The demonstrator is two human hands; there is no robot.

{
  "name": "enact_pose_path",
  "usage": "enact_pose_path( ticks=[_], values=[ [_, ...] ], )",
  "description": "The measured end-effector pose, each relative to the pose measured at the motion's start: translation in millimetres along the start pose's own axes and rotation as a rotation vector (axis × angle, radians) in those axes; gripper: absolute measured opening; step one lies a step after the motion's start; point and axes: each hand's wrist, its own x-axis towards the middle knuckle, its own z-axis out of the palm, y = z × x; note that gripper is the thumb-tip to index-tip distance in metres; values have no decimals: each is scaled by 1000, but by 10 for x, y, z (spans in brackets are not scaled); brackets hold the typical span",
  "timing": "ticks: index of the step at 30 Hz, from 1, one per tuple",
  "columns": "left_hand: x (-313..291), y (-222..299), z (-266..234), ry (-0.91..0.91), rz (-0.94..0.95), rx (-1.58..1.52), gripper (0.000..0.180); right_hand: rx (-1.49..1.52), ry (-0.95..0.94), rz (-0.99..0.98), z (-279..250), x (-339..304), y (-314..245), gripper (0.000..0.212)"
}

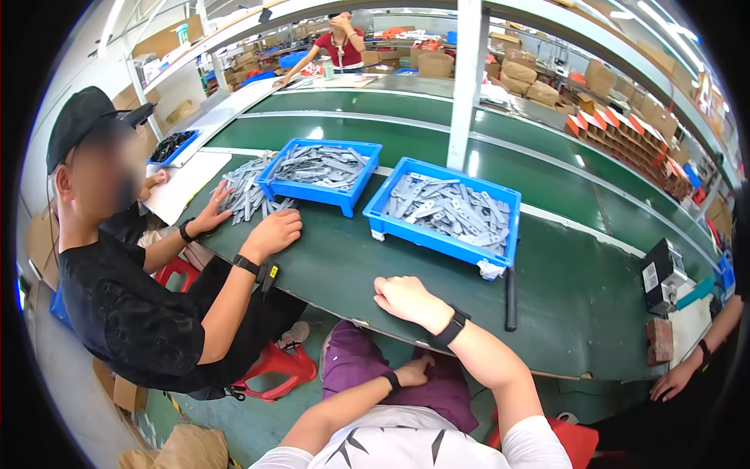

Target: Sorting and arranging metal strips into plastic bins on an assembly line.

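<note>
My right hand [409,302] rests on the near edge of the green work table [437,332], its fingers curled into a loose fist with nothing visible in it. In my lap, my left hand [414,372] lies on the purple trousers [355,359], the fingers bent together and partly hidden. Nearest to my right hand is a blue tray [509,205] full of flat grey plastic strips [449,207]. A second blue tray [346,202] stands left of it, also filled with grey strips. Beside that tray a loose pile of strips [246,191] lies on the table.
A person in black [133,305] sits at my left, both hands near the loose pile. A black bar-shaped handle [511,301] lies by the right tray. A metal box [664,277] and a brick [658,341] stand at the right end. A white post [466,86] rises beyond the trays.
</note>
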Motion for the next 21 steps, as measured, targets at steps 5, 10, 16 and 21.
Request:
enact_pose_path(
  ticks=[5, 10, 16, 21],
  values=[
    [-80, 45, -284, -244, 33, -258, 39, -95, -22, -89, -247, -51, -185, 19],
    [-370, 293, 91, -714, 83, -368, 37, -5, -23, -141, -570, -397, -329, 20],
    [-664, 98, -194, -471, 86, 24, 44, 102, -4, -39, -894, -821, -316, 20],
    [-977, 483, -376, -3, 278, 112, 45, 153, 228, 179, -1073, -1158, 11, 19]
  ],
)
